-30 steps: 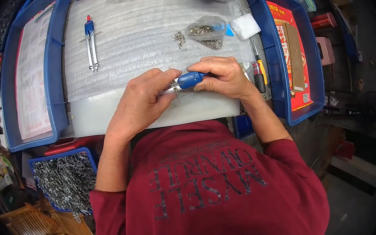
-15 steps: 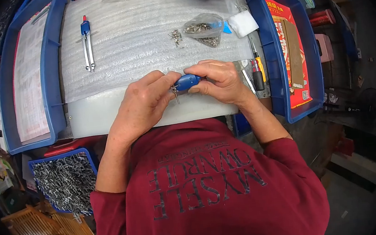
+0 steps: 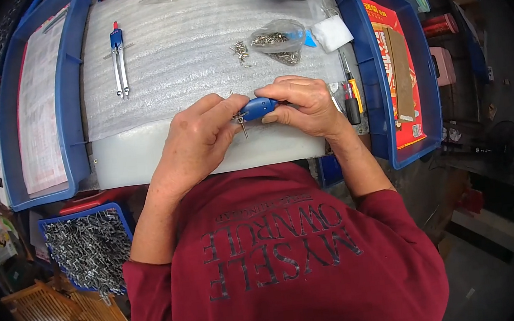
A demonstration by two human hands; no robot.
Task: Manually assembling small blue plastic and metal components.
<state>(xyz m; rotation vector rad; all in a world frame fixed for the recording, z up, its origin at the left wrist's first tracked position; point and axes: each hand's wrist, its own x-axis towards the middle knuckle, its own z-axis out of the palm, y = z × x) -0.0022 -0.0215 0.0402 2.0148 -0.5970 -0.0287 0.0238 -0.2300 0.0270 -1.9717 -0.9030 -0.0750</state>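
Between my two hands, a drawing compass with a blue plastic head [image 3: 256,108] lies sideways above the near edge of a white board [image 3: 137,157]. My left hand [image 3: 195,139] is closed around its leg end, where a thin metal cross rod sticks out above and below the fingers; the legs are mostly hidden. My right hand [image 3: 309,105] pinches the other end of the blue head between thumb and fingers. A second compass [image 3: 116,40], with a blue head, red tip and two metal legs, rests on the foam sheet [image 3: 178,62] at the far left.
Past my hands are a small pile of metal screws [image 3: 240,53], a plastic bag [image 3: 295,48] of similar parts and a white block [image 3: 333,34]. Screwdrivers [image 3: 352,101] lie beside the right blue tray [image 3: 377,85]. Another blue tray [image 3: 68,92] stands left, above a bin of metal parts [image 3: 87,247].
The compass in my hands has shifted slightly up and right, and its cross rod leans a little differently. My right hand has moved slightly right; both hands keep their hold.
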